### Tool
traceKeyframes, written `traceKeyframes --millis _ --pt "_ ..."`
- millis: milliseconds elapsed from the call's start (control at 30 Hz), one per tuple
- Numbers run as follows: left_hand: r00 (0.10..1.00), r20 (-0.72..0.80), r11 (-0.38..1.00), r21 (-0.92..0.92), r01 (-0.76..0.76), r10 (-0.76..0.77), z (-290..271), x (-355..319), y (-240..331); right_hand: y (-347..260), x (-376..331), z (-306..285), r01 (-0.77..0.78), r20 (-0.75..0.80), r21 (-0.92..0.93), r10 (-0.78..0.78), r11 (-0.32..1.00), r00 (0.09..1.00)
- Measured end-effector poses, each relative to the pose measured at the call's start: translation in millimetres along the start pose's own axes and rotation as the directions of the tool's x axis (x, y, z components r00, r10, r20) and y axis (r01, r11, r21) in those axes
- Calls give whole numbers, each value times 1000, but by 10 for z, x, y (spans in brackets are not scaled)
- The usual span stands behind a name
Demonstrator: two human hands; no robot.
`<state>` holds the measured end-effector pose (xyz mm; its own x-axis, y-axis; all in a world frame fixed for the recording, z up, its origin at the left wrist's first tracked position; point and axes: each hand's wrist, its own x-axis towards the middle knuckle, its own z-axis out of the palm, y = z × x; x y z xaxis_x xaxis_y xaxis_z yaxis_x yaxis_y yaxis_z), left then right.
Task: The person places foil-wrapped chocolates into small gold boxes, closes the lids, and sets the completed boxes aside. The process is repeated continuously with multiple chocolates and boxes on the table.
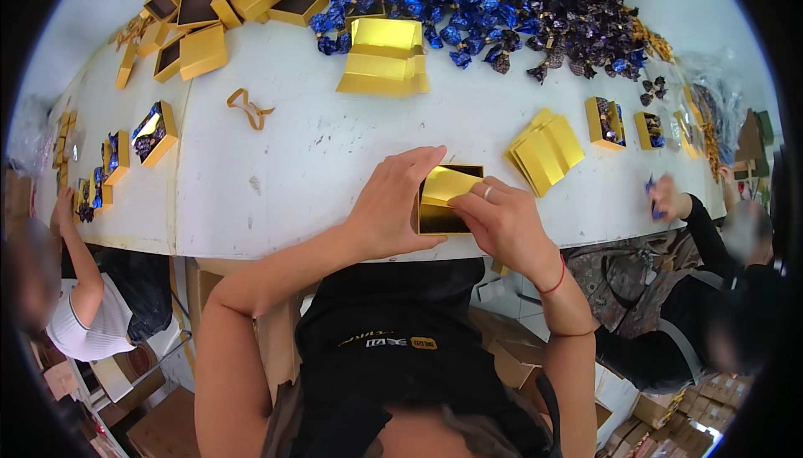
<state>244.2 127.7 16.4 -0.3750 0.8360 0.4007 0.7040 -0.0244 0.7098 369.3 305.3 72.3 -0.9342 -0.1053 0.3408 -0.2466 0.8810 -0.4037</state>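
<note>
Head view is showing your left hand [391,207] curling around the left side of a small gold box [443,207] at the near edge of the white table [276,165] — fingers spread along its top edge, thumb lying under its near edge. Your right hand [502,222] is pinching a gold card insert [449,184] between thumb and fingers, tilting it over the box's dark interior. Your hands are covering the box's near right corner, so you cannot tell how far the insert is seated. A stack of gold inserts [545,150] is lying just to the right.
</note>
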Motion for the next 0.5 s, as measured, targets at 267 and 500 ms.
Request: traceKeyframes --millis 267,500 --pt "997 71 996 84 10 -16 -66 19 -22 173 143 25 -19 171 -26 23 999 985" --pt "998 14 995 81 62 -64 -76 62 1 260 128 96 -18 38 182 11 983 999"
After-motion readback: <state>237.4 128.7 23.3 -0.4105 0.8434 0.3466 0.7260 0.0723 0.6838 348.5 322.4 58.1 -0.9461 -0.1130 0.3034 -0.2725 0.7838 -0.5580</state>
